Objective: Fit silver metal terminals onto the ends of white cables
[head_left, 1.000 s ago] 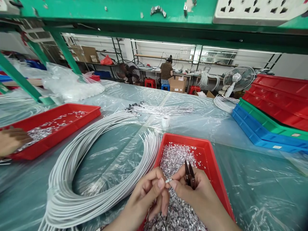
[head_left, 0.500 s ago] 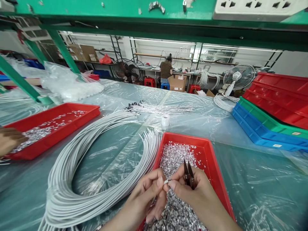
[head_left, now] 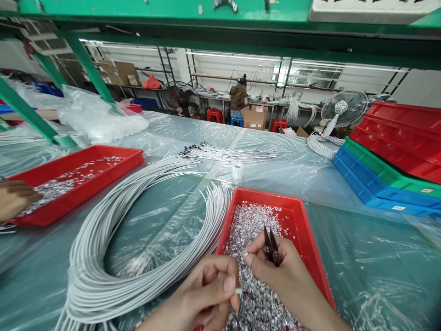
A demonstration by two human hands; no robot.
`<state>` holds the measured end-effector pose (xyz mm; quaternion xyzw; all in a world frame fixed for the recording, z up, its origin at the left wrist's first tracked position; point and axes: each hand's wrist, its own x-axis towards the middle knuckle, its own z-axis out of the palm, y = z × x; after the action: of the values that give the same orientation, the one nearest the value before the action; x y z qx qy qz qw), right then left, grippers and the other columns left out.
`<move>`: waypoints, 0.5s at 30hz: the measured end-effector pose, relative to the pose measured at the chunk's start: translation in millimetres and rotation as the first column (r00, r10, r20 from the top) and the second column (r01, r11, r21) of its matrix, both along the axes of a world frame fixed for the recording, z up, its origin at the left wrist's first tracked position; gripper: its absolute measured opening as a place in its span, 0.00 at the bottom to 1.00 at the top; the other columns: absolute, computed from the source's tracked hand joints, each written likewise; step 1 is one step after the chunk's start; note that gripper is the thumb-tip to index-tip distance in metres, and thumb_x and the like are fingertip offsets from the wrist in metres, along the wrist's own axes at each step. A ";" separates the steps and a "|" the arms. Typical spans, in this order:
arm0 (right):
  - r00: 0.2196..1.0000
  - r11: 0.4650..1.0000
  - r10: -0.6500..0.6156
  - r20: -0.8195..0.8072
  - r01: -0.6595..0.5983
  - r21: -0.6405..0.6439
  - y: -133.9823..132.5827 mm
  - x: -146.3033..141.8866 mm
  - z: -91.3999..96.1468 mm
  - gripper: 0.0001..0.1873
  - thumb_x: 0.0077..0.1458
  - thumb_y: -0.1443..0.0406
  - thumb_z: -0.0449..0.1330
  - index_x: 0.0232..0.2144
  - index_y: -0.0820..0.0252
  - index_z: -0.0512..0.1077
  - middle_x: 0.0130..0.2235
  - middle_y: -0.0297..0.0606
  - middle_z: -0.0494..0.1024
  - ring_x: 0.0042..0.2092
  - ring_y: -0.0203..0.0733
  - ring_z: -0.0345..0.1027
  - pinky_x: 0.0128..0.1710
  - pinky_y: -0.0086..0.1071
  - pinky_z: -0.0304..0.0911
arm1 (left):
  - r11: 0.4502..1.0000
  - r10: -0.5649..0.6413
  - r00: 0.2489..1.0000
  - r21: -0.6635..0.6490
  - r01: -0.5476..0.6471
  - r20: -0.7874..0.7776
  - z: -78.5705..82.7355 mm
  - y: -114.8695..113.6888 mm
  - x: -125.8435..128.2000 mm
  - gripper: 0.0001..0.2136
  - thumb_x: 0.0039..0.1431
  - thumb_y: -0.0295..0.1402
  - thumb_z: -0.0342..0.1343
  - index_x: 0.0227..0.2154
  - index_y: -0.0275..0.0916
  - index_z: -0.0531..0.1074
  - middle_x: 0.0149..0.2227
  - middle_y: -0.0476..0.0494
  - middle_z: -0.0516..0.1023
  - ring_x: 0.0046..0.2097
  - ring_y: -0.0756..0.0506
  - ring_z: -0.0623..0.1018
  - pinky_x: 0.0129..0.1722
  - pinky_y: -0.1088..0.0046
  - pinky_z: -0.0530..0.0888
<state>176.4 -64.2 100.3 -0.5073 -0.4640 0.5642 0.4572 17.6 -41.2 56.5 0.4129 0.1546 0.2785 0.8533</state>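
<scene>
My left hand (head_left: pixel 206 294) is pinched on the end of a thin white cable (head_left: pixel 238 291), whose stripped tip shows coloured cores over the red tray (head_left: pixel 312 250). My right hand (head_left: pixel 275 271) is closed around small dark snips (head_left: pixel 271 246), blades pointing up, with its index finger and thumb stretched out above the tray's heap of silver foil scraps (head_left: pixel 255 294). The two hands are a short way apart. A large looped bundle of white cables (head_left: pixel 113 257) lies on the plastic-covered table to the left of my hands.
A second red tray (head_left: pixel 103 172) with foil scraps sits at the left, with another person's hand (head_left: pixel 15 200) at its near end. Stacked red, green and blue trays (head_left: pixel 389 172) stand at the right. A tape roll (head_left: pixel 237 170) and cut cables (head_left: pixel 227 155) lie further back. A person works at a far bench.
My hands, which were pinched together on the cable tip, have come apart: the left hand has dropped down and back with the now stripped cable end, while the right hand stays over the tray.
</scene>
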 end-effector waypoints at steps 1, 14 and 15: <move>1.000 1.000 0.000 0.008 0.000 0.013 1.3 1.5 -1.0 0.04 0.46 0.65 0.61 0.23 0.56 0.68 0.18 0.23 0.53 0.21 0.33 0.44 0.21 0.30 0.42 | 1.000 -0.013 1.000 0.009 0.013 -0.018 1.4 -1.4 -1.0 0.14 0.57 0.41 0.57 0.22 0.36 0.69 0.09 0.59 0.58 0.10 0.59 0.55 0.08 0.85 0.44; 0.901 0.960 -0.189 0.389 0.087 0.264 20.0 40.9 5.2 0.11 0.56 0.60 0.55 0.24 0.58 0.67 0.22 0.26 0.56 0.24 0.35 0.47 0.23 0.30 0.46 | 0.872 0.336 0.880 0.463 -0.157 -0.335 20.4 -18.1 0.8 0.10 0.58 0.39 0.55 0.27 0.37 0.71 0.18 0.50 0.70 0.20 0.53 0.68 0.21 0.78 0.61; 0.892 0.958 -0.205 0.402 0.098 0.270 21.2 43.0 6.1 0.11 0.55 0.59 0.56 0.24 0.58 0.67 0.22 0.26 0.56 0.24 0.35 0.47 0.24 0.30 0.46 | 0.850 0.335 0.884 0.510 -0.134 -0.327 18.0 -15.8 1.0 0.09 0.59 0.38 0.55 0.28 0.37 0.71 0.18 0.49 0.72 0.20 0.53 0.69 0.21 0.78 0.62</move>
<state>219.4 -43.0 106.4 -0.5933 -0.5767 0.3410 0.4463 18.6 -57.0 74.5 0.6342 0.3049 0.3206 0.6340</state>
